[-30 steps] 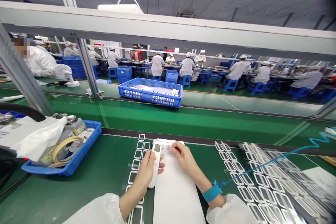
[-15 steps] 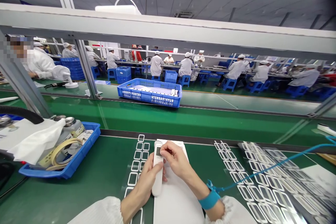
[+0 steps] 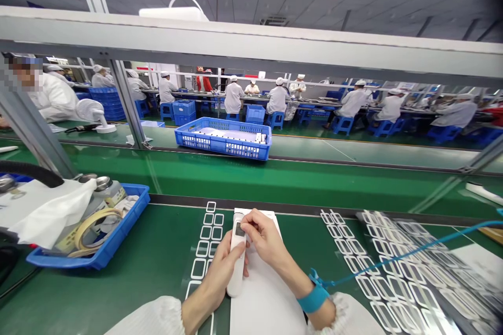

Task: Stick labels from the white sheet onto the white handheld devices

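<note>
My left hand is wrapped round a slim white handheld device with a small dark screen near its far end. The thumb lies along its front. At the screen's right edge, the thumb and forefinger of my right hand are pinched together; anything between them is hidden. A blue wrist strap circles my right wrist. Under the hands lies a white flat block or stack of sheets. Close by on the left is a clear strip of white rounded frames, partly covered by my left arm.
More sheets of white frames spread over the right side. A blue cord crosses above them. A blue tray with a tape roll and bottles stands left. Beyond the green belt sits a blue basket; people work behind.
The device and both hands keep nearly the same pose, with the right fingertips still at the screen. The view shifts slightly, and the person at far left has moved a little.
</note>
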The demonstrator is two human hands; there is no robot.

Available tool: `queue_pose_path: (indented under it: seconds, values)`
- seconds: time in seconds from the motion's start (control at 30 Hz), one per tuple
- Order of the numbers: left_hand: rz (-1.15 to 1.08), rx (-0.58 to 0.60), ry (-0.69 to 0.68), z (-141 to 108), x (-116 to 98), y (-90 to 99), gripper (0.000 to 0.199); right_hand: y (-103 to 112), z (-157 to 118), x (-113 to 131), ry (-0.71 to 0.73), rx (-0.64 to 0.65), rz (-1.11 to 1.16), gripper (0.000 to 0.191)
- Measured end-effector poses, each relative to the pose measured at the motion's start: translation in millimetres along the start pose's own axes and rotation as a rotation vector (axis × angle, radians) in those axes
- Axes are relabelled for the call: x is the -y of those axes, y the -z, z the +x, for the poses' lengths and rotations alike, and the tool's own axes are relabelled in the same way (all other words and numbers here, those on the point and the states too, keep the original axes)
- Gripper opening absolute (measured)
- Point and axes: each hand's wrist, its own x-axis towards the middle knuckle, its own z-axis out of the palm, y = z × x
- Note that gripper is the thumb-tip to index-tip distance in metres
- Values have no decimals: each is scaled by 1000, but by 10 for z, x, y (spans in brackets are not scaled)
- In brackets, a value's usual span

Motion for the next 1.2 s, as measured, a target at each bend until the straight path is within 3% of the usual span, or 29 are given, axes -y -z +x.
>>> queue_pose_path:
  seconds: [0.63,1.1,1.2]
  values:
    - [33,2,-6,-27,-21,-18,34,1,-17,-19,-3,1,-14,18]
    - [39,-83,22,-17,51,-22,40,-33,-85,-23,159,-9,-248,20]
    - [33,-75,22,-28,30,-34,39,-27,-71,-60,152,-78,-215,17]
